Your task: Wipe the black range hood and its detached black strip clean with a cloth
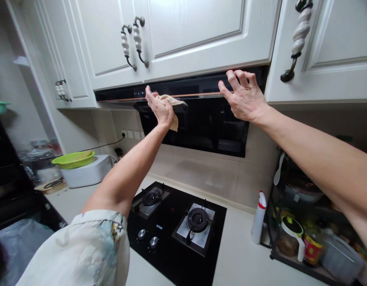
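Observation:
My left hand [160,110] is closed round a cream-coloured cloth [173,101] and presses it to the front of a black range hood [198,123], just by its row of small panel icons. Part of the cloth hangs below the hand, and the fingers partly hide the rest. Farther right, my right hand [245,97] rests its spread, slightly bent fingers on the hood's upper front strip, under the white cabinets [198,35]. Nothing shows in that hand. A thin copper-coloured line runs along the hood between the two hands.
Below the hood sits a black two-burner gas stove [162,238]. A white spray bottle [257,222] stands beside a dark rack [272,242] of jars and containers at right. At left, a green basket [73,161] tops a white appliance [86,172]. Cabinet handles [300,35] stick out overhead.

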The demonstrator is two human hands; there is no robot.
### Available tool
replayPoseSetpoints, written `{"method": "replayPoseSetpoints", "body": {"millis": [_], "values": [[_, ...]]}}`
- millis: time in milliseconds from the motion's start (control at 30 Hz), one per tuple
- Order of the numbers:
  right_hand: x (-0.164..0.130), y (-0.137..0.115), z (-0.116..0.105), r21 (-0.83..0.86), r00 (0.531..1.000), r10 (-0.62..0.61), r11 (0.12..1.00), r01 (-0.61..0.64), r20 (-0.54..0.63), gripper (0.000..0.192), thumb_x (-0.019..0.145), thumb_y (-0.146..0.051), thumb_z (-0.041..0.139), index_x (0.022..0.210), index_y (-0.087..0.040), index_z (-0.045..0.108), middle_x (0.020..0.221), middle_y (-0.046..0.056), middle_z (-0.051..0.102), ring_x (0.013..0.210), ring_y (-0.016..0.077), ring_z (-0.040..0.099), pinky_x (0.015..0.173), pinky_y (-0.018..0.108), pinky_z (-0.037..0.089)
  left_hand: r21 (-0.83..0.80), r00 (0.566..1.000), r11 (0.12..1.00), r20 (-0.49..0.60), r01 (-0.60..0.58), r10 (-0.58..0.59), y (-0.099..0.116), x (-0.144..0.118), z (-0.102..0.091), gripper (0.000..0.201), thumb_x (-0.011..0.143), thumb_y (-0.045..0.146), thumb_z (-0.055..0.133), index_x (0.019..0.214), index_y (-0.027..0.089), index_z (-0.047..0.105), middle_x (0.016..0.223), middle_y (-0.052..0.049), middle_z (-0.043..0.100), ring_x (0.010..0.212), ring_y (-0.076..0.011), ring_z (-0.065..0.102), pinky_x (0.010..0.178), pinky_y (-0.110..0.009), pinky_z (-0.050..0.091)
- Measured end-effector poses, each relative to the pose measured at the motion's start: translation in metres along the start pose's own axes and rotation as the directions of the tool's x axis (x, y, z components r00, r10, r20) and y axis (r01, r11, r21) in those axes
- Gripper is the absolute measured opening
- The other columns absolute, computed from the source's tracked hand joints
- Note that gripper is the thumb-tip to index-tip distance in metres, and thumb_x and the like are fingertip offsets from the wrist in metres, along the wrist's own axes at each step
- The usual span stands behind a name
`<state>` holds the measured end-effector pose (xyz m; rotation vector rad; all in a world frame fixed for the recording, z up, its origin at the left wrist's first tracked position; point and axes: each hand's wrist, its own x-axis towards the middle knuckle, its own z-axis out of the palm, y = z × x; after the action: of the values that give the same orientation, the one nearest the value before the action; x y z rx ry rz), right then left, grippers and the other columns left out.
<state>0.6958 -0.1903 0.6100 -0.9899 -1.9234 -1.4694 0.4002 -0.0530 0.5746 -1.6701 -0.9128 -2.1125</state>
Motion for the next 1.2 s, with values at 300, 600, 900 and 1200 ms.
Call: {"method": "replayPoseSetpoints", "body": {"millis": [300, 600, 900, 1200], "values": [[0.001, 0.004, 0.006, -0.022, 0.998, -0.048, 0.999, 0.047, -0.036, 0.067, 0.099, -0.038, 0.025, 0.154, -0.005, 0.045, 0.163, 0.024, 0.034, 0.149, 0.0393, 0.033, 0.114, 0.066, 0.032, -0.109, 0.957, 0.962, 0.123, -0.249, 0.262, 0.068, -0.014, 0.083, 0.064, 0.103, 0.052, 0.043, 0.162, 0.03, 0.03, 0.171, -0.004, 0.024, 0.161, -0.0261, 0.005, 0.132, -0.048, 0.009], [-0.002, 0.003, -0.001, -0.016, 0.999, -0.006, 1.0, 0.007, 0.04, 0.065, 0.095, -0.028, 0.041, 0.158, -0.009, 0.039, 0.165, 0.016, 0.033, 0.153, 0.0369, 0.027, 0.119, 0.061, 0.027, -0.016, 0.989, 0.989, 0.016, 0.149, -0.149, 0.019, 0.033, 0.023, 0.069, 0.102, 0.052, 0.042, 0.165, 0.03, 0.025, 0.173, -0.008, 0.015, 0.16, -0.0316, -0.004, 0.127, -0.064, 0.003], [-0.002, -0.006, -0.011, -0.05, 0.995, -0.016, 0.998, 0.021, 0.103, 0.071, 0.091, -0.022, 0.052, 0.156, -0.004, 0.031, 0.167, 0.023, 0.022, 0.153, 0.0401, 0.021, 0.121, 0.061, 0.021, -0.094, 0.956, 0.971, 0.179, -0.218, 0.232, 0.08, -0.016, 0.078, 0.066, 0.103, 0.039, 0.036, 0.166, 0.025, 0.02, 0.174, -0.003, 0.012, 0.159, -0.0238, -0.01, 0.13, -0.049, 0.0], [-0.009, -0.001, -0.015, -0.034, 0.996, 0.014, 0.999, -0.011, 0.083, 0.062, 0.097, -0.018, 0.039, 0.155, 0.0, 0.031, 0.166, 0.025, 0.025, 0.154, 0.0364, 0.025, 0.121, 0.06, 0.027, -0.082, 0.756, 0.819, 0.342, -0.568, 0.558, 0.093, -0.032, 0.061, 0.069, 0.095, 0.015, 0.029, 0.164, 0.02, 0.025, 0.172, -0.005, 0.021, 0.16, -0.0208, 0.007, 0.129, -0.045, 0.007]]}}
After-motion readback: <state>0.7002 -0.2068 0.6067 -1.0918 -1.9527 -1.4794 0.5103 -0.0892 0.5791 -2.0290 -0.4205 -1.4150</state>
